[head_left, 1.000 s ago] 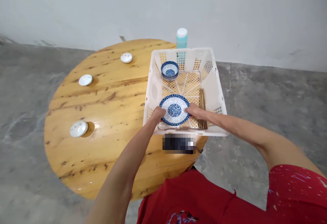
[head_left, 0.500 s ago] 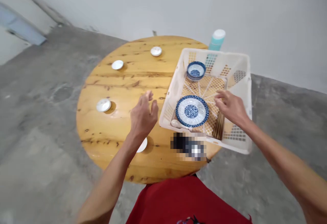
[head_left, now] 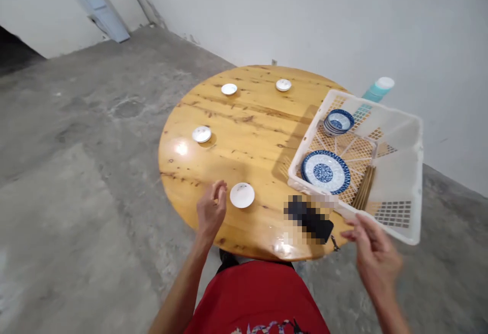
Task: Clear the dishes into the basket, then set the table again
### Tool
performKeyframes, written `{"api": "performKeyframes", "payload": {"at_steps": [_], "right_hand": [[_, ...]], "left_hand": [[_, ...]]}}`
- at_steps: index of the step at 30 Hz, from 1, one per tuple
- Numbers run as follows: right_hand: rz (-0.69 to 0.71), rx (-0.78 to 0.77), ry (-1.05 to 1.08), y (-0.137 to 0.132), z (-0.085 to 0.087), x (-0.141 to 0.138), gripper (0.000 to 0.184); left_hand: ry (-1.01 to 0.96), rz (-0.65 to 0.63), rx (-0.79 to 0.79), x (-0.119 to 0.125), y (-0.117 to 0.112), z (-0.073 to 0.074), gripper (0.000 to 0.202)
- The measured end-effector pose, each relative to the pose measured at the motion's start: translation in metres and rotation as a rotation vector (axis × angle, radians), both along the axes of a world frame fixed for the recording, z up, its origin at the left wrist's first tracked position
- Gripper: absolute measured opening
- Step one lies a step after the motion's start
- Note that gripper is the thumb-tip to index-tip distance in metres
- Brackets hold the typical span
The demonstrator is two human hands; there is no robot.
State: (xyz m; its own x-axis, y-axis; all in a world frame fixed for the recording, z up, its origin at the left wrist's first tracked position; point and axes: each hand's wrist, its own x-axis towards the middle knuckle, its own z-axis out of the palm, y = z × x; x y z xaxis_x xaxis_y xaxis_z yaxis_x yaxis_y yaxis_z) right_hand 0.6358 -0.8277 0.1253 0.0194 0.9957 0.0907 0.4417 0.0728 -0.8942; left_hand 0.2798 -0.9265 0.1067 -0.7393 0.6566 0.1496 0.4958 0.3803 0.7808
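My left hand (head_left: 211,209) hovers over the near part of the table, just left of a small white dish (head_left: 242,195). Its fingers are loosely bent, a little apart from the thumb, and nothing shows in them. Past the near right edge of the table, my right hand (head_left: 375,252) has its fingers apart and holds nothing. It is close to the near rim of a white plastic basket (head_left: 396,161). Inside the basket are blue-and-white plates (head_left: 325,172), a stack of blue-and-white bowls (head_left: 338,121) and a bundle of chopsticks (head_left: 365,187).
More small white dishes, a left one (head_left: 202,134), a far one (head_left: 229,89) and a far-right one (head_left: 283,85), stand around the round wooden table (head_left: 247,141). A blurred-out dark object (head_left: 310,219) lies near the front edge. Behind the basket is a turquoise container (head_left: 377,91) with a white top.
My right hand has come out of the basket toward me, past its near rim. My left hand has drawn nearer the front, beside the dish. The view has shifted left.
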Motion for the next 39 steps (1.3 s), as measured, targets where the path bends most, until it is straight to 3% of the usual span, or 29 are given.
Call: {"api": "performKeyframes", "payload": {"at_steps": [4, 8, 11, 14, 18, 22, 26, 33, 37, 39], "right_hand": [[-0.005, -0.317, 0.137, -0.103, -0.037, -0.070, 0.046], [0.176, -0.444, 0.145, -0.179, -0.055, -0.147, 0.047], [0.381, -0.478, 0.126, -0.209, -0.057, -0.204, 0.046], [0.583, -0.481, 0.090, -0.224, -0.055, -0.259, 0.044], [0.796, -0.464, 0.017, -0.237, -0.055, -0.318, 0.037], [0.911, -0.470, -0.033, -0.251, -0.064, -0.366, 0.033], [1.001, -0.514, -0.056, -0.264, -0.081, -0.416, 0.031], [1.053, -0.555, -0.059, -0.256, -0.109, -0.540, 0.027], [0.955, -0.626, -0.007, -0.234, -0.109, -0.632, 0.030], [0.930, -0.658, 0.024, -0.223, -0.105, -0.675, 0.032]], "left_hand": [[-0.022, -0.048, -0.058, -0.029, -0.072, -0.012, 0.030], [-0.152, -0.018, -0.133, -0.066, -0.168, -0.030, 0.033], [-0.307, 0.068, -0.197, -0.091, -0.243, -0.045, 0.034], [-0.429, 0.236, -0.225, -0.110, -0.307, -0.058, 0.036], [-0.509, 0.443, -0.160, -0.128, -0.359, -0.074, 0.041], [-0.577, 0.502, -0.111, -0.147, -0.373, -0.086, 0.045], [-0.616, 0.455, -0.093, -0.189, -0.364, -0.087, 0.047], [-0.623, 0.380, -0.115, -0.323, -0.322, -0.089, 0.051], [-0.650, 0.356, -0.158, -0.407, -0.318, -0.087, 0.056], [-0.653, 0.404, -0.165, -0.446, -0.323, -0.085, 0.058]]}}
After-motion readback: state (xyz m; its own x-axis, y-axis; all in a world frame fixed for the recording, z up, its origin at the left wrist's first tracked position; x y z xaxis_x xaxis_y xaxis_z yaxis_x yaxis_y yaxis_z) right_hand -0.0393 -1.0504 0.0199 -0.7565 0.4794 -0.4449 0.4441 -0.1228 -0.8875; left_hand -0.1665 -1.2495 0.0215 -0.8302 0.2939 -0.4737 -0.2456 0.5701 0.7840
